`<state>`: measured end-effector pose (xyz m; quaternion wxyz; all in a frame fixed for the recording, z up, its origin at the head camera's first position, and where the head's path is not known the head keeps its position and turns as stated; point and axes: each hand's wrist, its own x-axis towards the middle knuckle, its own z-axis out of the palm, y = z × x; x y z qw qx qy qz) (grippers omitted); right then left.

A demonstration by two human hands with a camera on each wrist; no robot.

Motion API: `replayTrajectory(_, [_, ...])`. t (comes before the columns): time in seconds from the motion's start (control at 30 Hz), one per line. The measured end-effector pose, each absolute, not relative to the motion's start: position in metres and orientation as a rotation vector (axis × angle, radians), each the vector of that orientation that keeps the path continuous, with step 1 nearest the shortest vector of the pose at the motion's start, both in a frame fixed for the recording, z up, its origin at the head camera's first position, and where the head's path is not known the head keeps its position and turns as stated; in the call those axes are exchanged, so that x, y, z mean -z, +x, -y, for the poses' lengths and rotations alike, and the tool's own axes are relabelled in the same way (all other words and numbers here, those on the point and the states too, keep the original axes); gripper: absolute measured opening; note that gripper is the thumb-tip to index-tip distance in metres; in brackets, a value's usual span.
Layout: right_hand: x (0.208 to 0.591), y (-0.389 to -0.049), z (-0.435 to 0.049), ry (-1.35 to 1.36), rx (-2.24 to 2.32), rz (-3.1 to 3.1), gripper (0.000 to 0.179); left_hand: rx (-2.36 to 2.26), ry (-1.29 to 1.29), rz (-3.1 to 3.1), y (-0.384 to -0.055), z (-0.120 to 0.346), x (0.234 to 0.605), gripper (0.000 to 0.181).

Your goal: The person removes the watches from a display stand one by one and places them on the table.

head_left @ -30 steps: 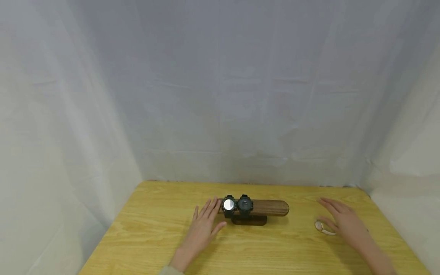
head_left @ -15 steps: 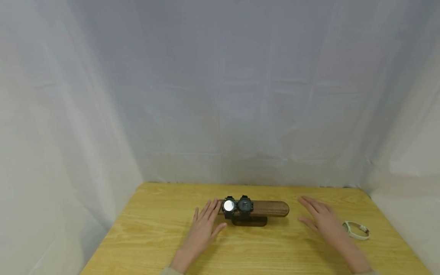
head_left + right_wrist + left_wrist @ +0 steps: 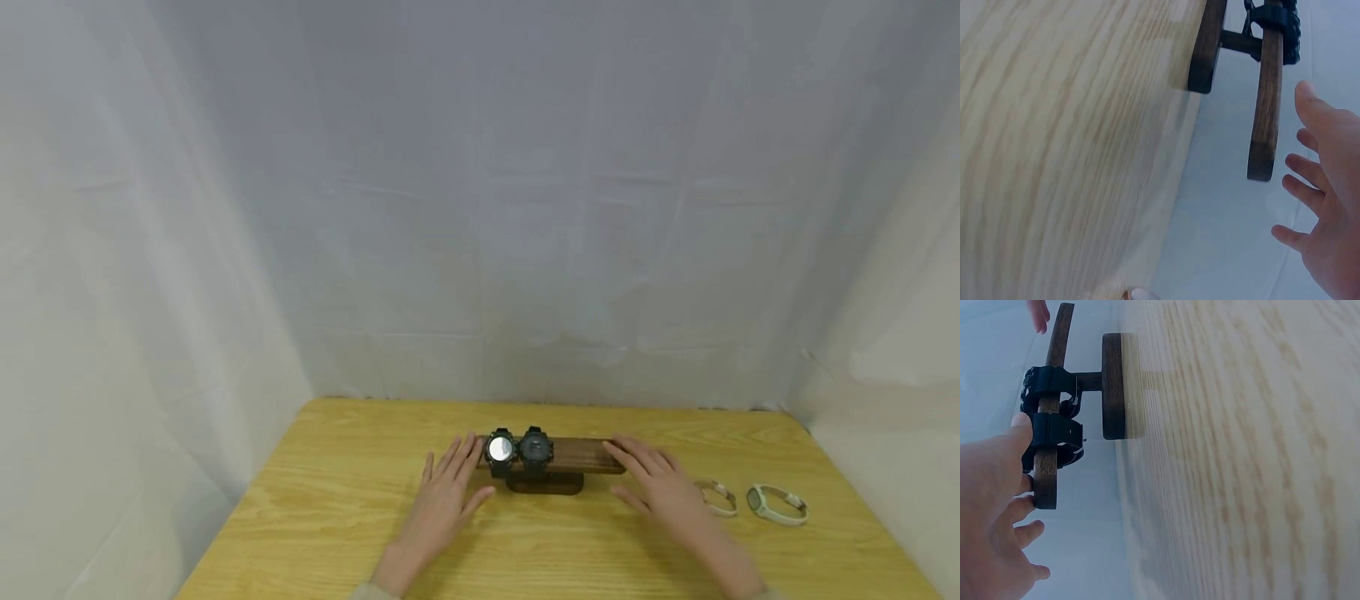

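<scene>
A dark wooden watch stand [image 3: 581, 454] carries two black watches side by side on its bar: one with a bright, shiny face [image 3: 500, 448] at the left, one with a dark face [image 3: 536, 447] beside it. My left hand [image 3: 442, 500] lies with spread fingers at the bar's left end; in the left wrist view its thumb tip reaches the nearer watch strap [image 3: 1057, 430]. At the opposite end, my right hand [image 3: 667, 496] has extended fingers that overlap the bar's tip in the head view. The right wrist view shows these fingers [image 3: 1304, 165] close beside the bar, holding nothing.
To the right of the right hand, a watch with a slim light strap [image 3: 722, 497] and a white watch [image 3: 780, 505] lie on the wooden table [image 3: 315, 500]. Pale curtains [image 3: 480, 250] hang behind and along both sides.
My right hand has moved left from above the two light watches to the right end of the stand, uncovering them. My left hand has stayed in place.
</scene>
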<state>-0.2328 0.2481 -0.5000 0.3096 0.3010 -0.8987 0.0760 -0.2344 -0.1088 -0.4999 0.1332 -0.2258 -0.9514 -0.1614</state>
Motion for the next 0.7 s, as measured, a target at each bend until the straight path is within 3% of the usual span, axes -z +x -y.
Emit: replayTrajectory(0.7, [0.499,-0.232,-0.203,0.858,-0.207,2.475,0.078,0.434,-0.652,2.757,-0.233,0.109,0.5,0.076])
